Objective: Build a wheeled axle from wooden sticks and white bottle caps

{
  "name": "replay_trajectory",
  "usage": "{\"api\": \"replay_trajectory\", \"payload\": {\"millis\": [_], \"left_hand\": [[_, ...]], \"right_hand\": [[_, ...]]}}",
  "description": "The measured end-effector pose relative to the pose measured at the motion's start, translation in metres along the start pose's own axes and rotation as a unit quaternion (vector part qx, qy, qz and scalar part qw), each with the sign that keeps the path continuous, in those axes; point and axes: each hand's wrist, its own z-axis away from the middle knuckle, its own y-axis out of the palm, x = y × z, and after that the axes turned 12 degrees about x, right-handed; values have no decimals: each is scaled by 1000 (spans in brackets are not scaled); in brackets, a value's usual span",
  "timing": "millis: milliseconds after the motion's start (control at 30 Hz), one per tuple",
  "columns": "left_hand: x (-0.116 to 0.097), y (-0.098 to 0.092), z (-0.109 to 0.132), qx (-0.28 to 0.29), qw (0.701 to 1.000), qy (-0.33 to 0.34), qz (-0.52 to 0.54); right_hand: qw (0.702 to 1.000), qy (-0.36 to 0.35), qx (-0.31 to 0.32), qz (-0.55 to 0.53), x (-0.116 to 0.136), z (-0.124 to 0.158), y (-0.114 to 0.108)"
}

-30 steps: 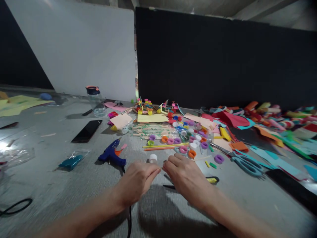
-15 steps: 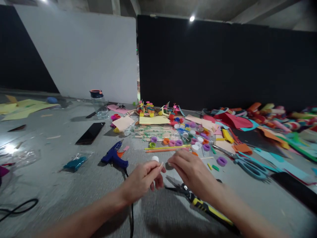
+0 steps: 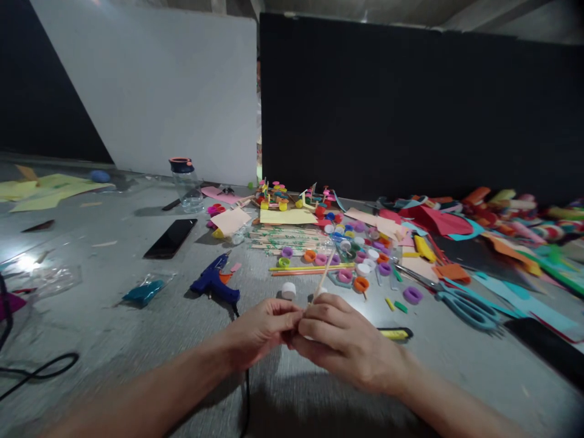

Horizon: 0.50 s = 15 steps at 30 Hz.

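My left hand [image 3: 269, 328] and my right hand [image 3: 344, 337] meet at the fingertips low in the middle. A thin wooden stick [image 3: 323, 277] rises at a slant from between the closed fingers; its lower end is hidden there. Behind the right knuckles, a bit of something white shows, too covered to make out. Just beyond the fingers, a white bottle cap [image 3: 288, 291] stands on the grey surface. The yellow and black handle [image 3: 396, 333] of a tool sticks out beside my right hand, which hides the rest.
A blue glue gun [image 3: 214, 283] lies at left, its cord running under my left wrist. Beyond the hands are bundled sticks [image 3: 287, 238] and several coloured caps [image 3: 361, 284]. Scissors [image 3: 469, 307] and a dark phone [image 3: 545, 347] lie at right; another phone [image 3: 171, 238] and a bottle [image 3: 187, 188] at left.
My hands were apart and have come together. The right hand has moved left and closed beside the left one. The stick now stands up from the fingers; the pliers' jaws are now covered.
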Motion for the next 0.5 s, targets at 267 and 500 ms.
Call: {"api": "replay_trajectory", "payload": {"millis": [267, 500], "left_hand": [[-7, 6, 2, -29, 999, 37, -25], [-6, 8, 2, -9, 997, 31, -73]], "right_hand": [[870, 304, -116, -372, -13, -1, -6], [745, 339, -91, -567, -13, -11, 0]]}}
